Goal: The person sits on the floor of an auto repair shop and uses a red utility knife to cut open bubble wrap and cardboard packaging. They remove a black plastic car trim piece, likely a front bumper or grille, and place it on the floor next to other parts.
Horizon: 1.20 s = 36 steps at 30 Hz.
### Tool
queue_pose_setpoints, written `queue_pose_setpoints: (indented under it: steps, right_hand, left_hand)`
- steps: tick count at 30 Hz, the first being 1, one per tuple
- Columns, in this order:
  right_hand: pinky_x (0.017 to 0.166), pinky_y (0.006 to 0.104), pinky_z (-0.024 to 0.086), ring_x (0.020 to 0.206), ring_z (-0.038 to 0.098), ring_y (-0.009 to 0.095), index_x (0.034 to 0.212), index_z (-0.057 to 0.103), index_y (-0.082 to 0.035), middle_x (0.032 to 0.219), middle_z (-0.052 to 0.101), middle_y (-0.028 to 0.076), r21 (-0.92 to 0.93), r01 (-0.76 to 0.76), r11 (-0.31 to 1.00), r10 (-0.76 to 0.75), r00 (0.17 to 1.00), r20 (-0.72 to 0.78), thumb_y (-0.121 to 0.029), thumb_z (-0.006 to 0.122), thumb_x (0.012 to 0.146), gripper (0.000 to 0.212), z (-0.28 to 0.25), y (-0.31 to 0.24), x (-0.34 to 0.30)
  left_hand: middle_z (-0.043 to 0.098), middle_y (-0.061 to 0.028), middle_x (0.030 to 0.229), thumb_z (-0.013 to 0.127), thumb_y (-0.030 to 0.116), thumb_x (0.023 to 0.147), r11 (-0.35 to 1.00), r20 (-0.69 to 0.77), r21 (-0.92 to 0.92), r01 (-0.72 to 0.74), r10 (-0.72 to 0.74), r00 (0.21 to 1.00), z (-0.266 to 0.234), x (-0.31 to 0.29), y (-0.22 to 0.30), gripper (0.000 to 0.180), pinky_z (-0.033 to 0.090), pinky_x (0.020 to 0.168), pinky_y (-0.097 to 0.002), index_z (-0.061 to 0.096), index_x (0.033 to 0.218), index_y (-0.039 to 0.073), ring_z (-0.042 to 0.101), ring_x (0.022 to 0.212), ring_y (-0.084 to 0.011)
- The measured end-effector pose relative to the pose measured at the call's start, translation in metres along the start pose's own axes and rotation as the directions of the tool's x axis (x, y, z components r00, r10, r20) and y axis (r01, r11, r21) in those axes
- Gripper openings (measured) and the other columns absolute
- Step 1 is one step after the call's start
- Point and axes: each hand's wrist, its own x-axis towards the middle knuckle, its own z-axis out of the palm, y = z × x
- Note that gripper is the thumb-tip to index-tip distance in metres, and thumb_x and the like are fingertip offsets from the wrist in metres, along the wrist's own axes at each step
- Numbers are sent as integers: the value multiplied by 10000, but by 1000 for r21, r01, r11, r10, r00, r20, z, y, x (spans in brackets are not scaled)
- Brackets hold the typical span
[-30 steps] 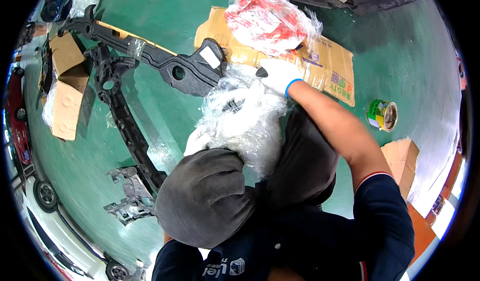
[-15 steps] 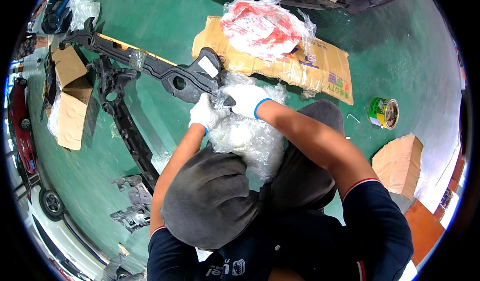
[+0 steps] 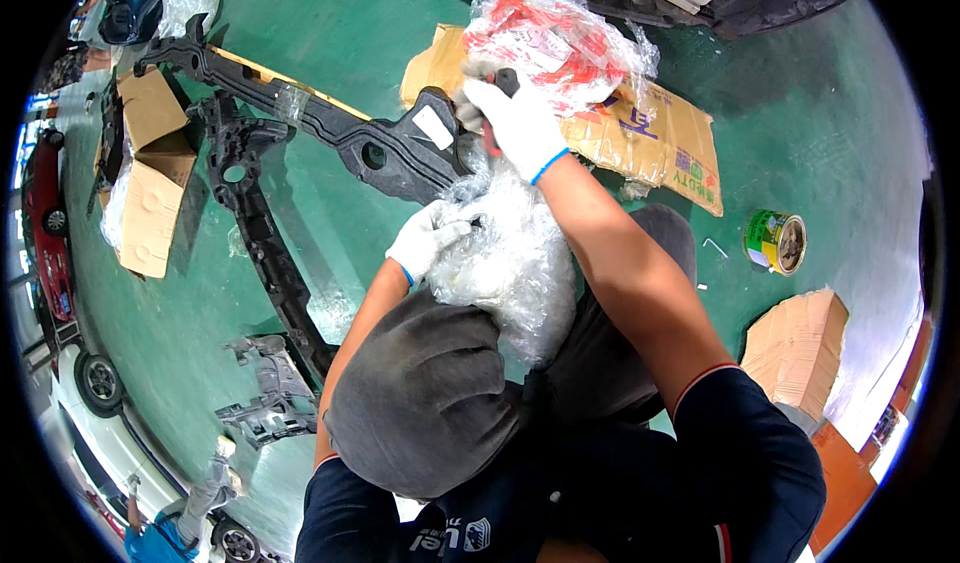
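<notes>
My left hand (image 3: 428,241), in a white work glove, pinches the near edge of a bunch of clear plastic wrap (image 3: 515,263) between my knees. My right hand (image 3: 518,128), also gloved, is raised beyond the wrap and closed around a red-and-black hand tool (image 3: 507,82). The fingers hide most of that tool, so I cannot make out its exact kind. A long black molded car part (image 3: 330,135) reaches from the upper left to the wrap, which lies against its near end. That end carries a white label (image 3: 433,128).
Flattened cardboard (image 3: 650,148) lies ahead with red-and-clear plastic (image 3: 560,48) on it. To the right stand a green-yellow can (image 3: 775,242) and a cardboard piece (image 3: 797,348). Another black part (image 3: 260,228) and an open carton (image 3: 155,178) are left. A person (image 3: 180,523) is at lower left.
My right hand has moved up and away from the wrap with the tool. My left hand stays on the wrap. A person has come into view at the lower left.
</notes>
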Motion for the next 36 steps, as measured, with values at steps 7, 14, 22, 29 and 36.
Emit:
queue_pose_setpoints:
  steps: [7, 14, 22, 29, 36]
  right_hand:
    - [787, 312, 559, 873, 692, 162, 1301, 630, -28, 1029, 716, 84, 164, -29, 986, 17, 997, 73, -170, 714, 1033, 315, 38, 83, 1]
    - [821, 339, 580, 887, 697, 172, 1332, 615, -8, 1037, 725, 101, 206, -21, 978, 29, 999, -38, -154, 654, 1052, 318, 32, 58, -7]
    - [643, 287, 513, 695, 606, 101, 1226, 667, -71, 865, 669, 26, -70, -144, 987, 151, 981, 120, -158, 664, 1040, 206, 34, 75, -21]
    - [559, 268, 490, 607, 578, 95, 1204, 666, -47, 815, 658, 33, -105, -210, 972, 203, 977, -67, -199, 626, 1030, 235, 36, 46, -30]
    - [592, 300, 515, 621, 610, 119, 898, 692, -43, 765, 675, 30, -50, 242, 969, -247, 947, -206, -221, 648, 1011, 215, -3, -107, 1]
  left_hand:
    - [718, 7, 1088, 766, 205, 1004, 946, -27, 322, -29, 40, 999, -3, -6, -1, 369, 519, 860, -272, 676, 1313, 24, 608, 941, -80]
    - [748, -35, 1094, 734, 270, 1029, 847, 0, 529, -45, 52, 999, -9, -6, -4, 358, 529, 898, -297, 725, 1277, 12, 640, 965, -110]
    - [762, -180, 1084, 678, 348, 1026, 759, -82, 648, -59, 147, 986, -5, -10, 7, 342, 534, 941, -408, 759, 1161, 45, 712, 1022, -336]
    - [784, -64, 1002, 680, 214, 1024, 872, -152, 489, -34, 123, 981, -24, 13, -36, 199, 534, 867, -316, 771, 1111, 60, 677, 908, -151]
    - [728, -16, 965, 689, 262, 1050, 979, -125, 155, -128, 148, 981, -17, 24, -54, 242, 511, 833, -282, 704, 1083, 23, 595, 891, -90]
